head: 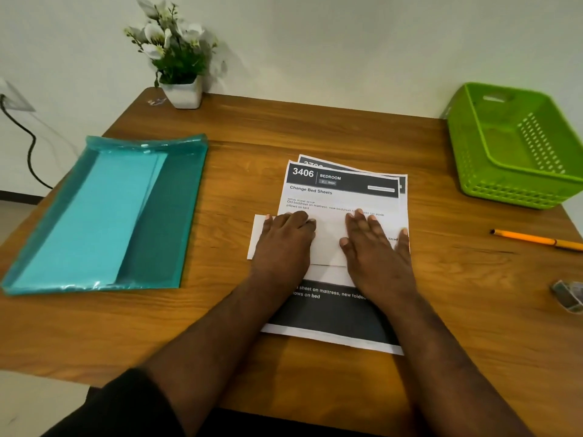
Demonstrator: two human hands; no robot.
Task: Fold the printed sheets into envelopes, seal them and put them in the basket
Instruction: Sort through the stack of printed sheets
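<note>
A stack of printed sheets (344,190) lies in the middle of the wooden table (239,130), the top one headed "3406 Bedroom". Across it lies a folded white sheet (328,238). My left hand (284,241) presses flat on the left part of that folded sheet. My right hand (375,244) presses flat on its right part, fingers spread. A dark printed band of a sheet (331,316) shows between my forearms. The green plastic basket (517,146) stands at the far right corner and nothing shows inside it.
A teal plastic folder (104,212) holding light blue paper lies on the left. An orange pencil (536,239) and a roll of tape (568,294) lie at the right edge. A white pot of flowers (181,74) stands at the back.
</note>
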